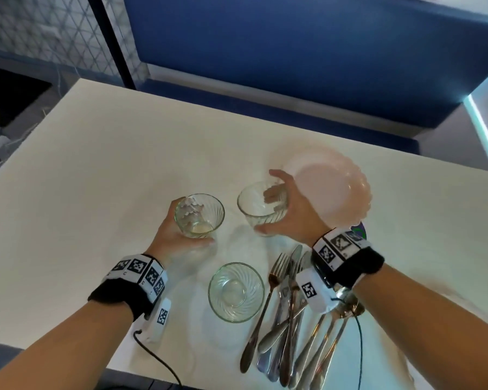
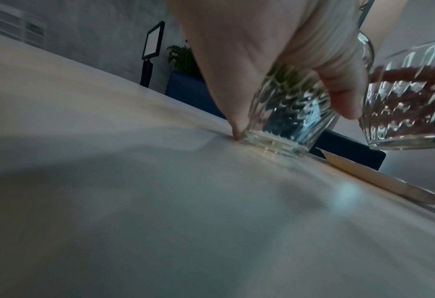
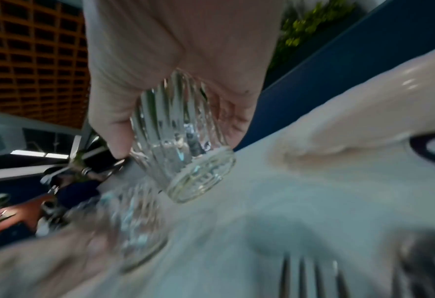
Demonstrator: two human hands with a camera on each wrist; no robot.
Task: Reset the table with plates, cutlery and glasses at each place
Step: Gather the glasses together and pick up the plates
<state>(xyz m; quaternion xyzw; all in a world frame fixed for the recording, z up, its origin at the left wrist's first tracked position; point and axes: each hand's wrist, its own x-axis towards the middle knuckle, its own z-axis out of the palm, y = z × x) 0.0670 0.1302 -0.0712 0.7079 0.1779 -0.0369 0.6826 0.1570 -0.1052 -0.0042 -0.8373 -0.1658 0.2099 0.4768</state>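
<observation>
My left hand (image 1: 178, 229) grips a ribbed clear glass (image 1: 200, 215) whose base stands on the white table (image 1: 96, 178); the left wrist view shows the same glass (image 2: 287, 115) touching the tabletop. My right hand (image 1: 282, 204) grips a second ribbed glass (image 1: 261, 205), tilted and lifted off the table, as the right wrist view shows that glass (image 3: 183, 141) above the surface. A third glass (image 1: 235, 291) stands free near the front edge. Pink scalloped plates (image 1: 335, 187) lie stacked behind my right hand. A pile of cutlery (image 1: 290, 319) lies beneath my right wrist.
A blue bench seat (image 1: 265, 108) runs along the table's far side. The table's left half is bare white surface. A black cable (image 1: 158, 361) trails from my left wrist over the front edge.
</observation>
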